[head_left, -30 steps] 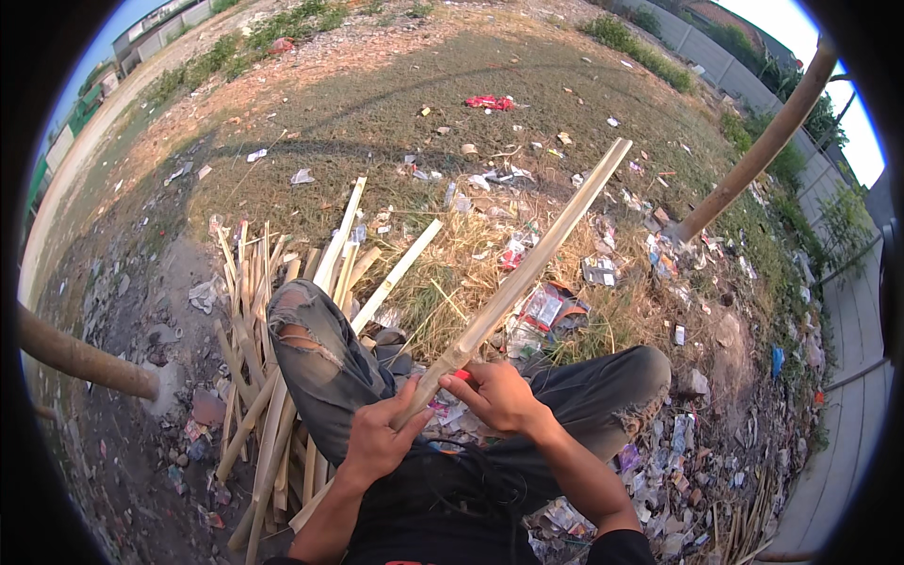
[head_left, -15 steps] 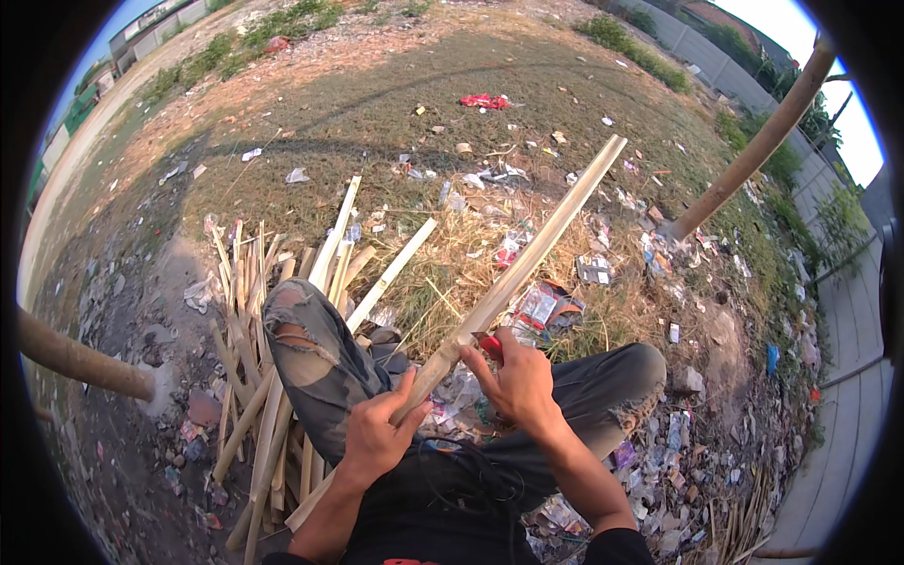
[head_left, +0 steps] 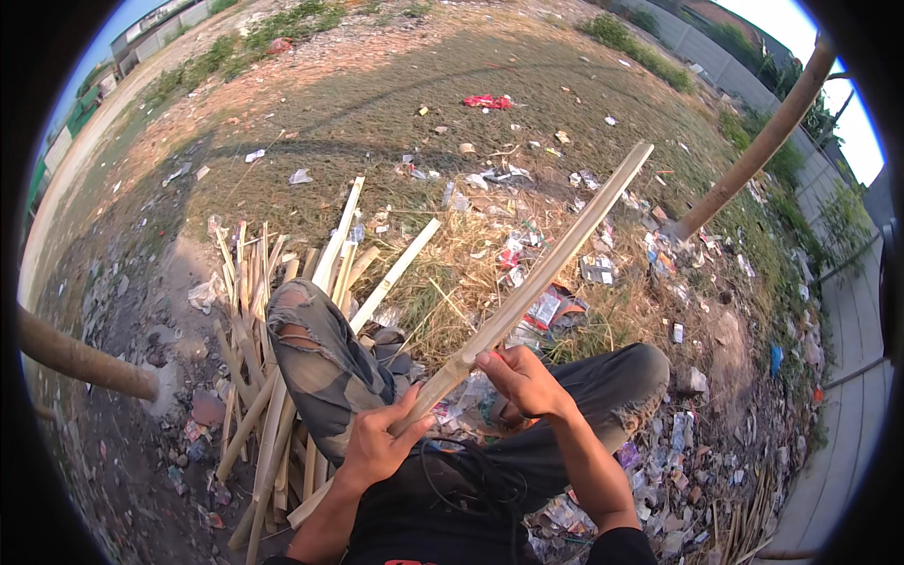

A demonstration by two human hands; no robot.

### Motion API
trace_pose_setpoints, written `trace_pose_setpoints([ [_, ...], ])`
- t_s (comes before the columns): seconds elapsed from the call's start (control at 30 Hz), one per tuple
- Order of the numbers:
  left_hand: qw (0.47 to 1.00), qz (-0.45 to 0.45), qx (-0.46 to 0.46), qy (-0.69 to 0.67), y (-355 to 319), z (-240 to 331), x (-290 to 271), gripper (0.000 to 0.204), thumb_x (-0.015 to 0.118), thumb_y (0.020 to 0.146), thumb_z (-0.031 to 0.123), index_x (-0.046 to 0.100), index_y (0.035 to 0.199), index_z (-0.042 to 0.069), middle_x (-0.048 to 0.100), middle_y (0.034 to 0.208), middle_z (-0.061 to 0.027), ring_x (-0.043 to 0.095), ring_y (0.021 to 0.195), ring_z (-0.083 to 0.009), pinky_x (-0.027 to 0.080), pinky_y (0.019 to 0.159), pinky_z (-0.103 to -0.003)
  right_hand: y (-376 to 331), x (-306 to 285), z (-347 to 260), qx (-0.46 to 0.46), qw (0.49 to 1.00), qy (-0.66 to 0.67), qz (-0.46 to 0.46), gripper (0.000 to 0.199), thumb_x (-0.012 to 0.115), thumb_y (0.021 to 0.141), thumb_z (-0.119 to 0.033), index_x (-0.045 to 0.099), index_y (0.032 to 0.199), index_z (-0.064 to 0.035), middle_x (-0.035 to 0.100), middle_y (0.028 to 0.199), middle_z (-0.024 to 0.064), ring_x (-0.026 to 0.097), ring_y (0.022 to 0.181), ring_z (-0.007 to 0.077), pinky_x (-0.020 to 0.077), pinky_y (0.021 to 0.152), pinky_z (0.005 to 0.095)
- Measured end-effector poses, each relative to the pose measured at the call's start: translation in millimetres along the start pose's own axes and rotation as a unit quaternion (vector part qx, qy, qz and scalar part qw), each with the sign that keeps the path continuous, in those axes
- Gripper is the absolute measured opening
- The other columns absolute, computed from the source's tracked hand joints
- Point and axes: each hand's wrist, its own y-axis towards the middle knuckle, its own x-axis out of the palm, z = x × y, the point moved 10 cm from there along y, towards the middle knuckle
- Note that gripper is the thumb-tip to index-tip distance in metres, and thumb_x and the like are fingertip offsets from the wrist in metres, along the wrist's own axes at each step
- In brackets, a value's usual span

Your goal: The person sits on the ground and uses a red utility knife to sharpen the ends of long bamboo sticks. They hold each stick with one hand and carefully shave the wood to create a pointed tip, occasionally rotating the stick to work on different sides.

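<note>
A long split bamboo strip slants across my lap, its far end raised to the upper right. My left hand is closed round its lower part, near my left knee. Further up, close to a node in the bamboo, my right hand is closed with its thumb pressed on the strip. The red-handled knife seen in that hand a moment earlier is now hidden behind the fingers and the bamboo. More bamboo strips lie heaped beside and beyond my left leg.
Wooden posts stand at the left and right. Litter covers the ground around my legs, with dry grass ahead. A grey wall runs along the right side. Thin sticks lie at the lower right.
The bamboo's far end has swung right and slightly down. My right hand has turned and shifted slightly down, and its red knife has gone out of sight. My left hand keeps its hold.
</note>
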Motion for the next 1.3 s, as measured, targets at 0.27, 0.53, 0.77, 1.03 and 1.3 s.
trace_pose_setpoints([
  [0.27, 0.988, -0.074, -0.082, -0.108, -3, -11, 15, 0.057, 0.08, 0.098, 0.023, 0.062, 0.145, -0.005, 0.077, 0.12, -0.0171, 0.065, 0.11, -0.01, 0.052, 0.093, -0.029, -6, 21, 14, -0.017, 0.971, 0.192, -0.145, 0.065, 0.054, 0.112, -0.048, 0.043, 0.058, -0.0125, 0.032, 0.054, -0.0081, 0.026, 0.052, 0.0059, 0.0218, 0.048, 0.031],
  [0.53, 0.968, -0.074, -0.124, -0.205, -3, -50, 24, 0.056, 0.077, 0.1, 0.022, 0.06, 0.146, -0.006, 0.075, 0.117, -0.0091, 0.059, 0.102, -0.0059, 0.051, 0.092, -0.026, -30, 42, -32, -0.088, 0.958, 0.134, -0.237, 0.059, 0.061, 0.109, -0.047, 0.048, 0.067, -0.0088, 0.037, 0.06, -0.0076, 0.028, 0.055, 0.0073, 0.0235, 0.051, 0.0313],
  [0.77, 0.999, 0.042, -0.024, -0.013, 0, -10, -1, 0.054, 0.078, 0.098, 0.019, 0.062, 0.142, -0.007, 0.078, 0.11, -0.0201, 0.071, 0.089, -0.0115, 0.055, 0.076, -0.031, -21, -13, -55, -0.136, 0.958, -0.173, 0.186, 0.049, 0.083, 0.092, -0.045, 0.063, 0.078, -0.0029, 0.048, 0.057, 0.0068, 0.044, 0.053, 0.0176, 0.0377, 0.052, 0.0375],
  [1.03, 0.989, 0.081, 0.059, 0.11, -2, 3, -5, 0.053, 0.081, 0.093, 0.02, 0.066, 0.14, 0.001, 0.072, 0.085, -0.0192, 0.073, 0.075, -0.037, 0.054, 0.066, -0.042, -2, 3, -54, -0.162, 0.96, -0.176, 0.145, 0.041, 0.078, 0.099, -0.031, 0.065, 0.077, 0.0009, 0.046, 0.057, 0.0045, 0.038, 0.055, 0.012, 0.0364, 0.052, 0.0355],
  [1.3, 0.998, 0.014, -0.01, 0.066, -6, -10, 1, 0.055, 0.079, 0.095, 0.022, 0.063, 0.142, -0.002, 0.076, 0.097, -0.0232, 0.078, 0.084, -0.0277, 0.057, 0.076, -0.037, 0, 12, -64, -0.242, 0.96, -0.134, 0.038, 0.029, 0.075, 0.094, -0.015, 0.061, 0.072, -0.0013, 0.047, 0.057, 0.0085, 0.038, 0.053, 0.0151, 0.0386, 0.052, 0.0356],
])
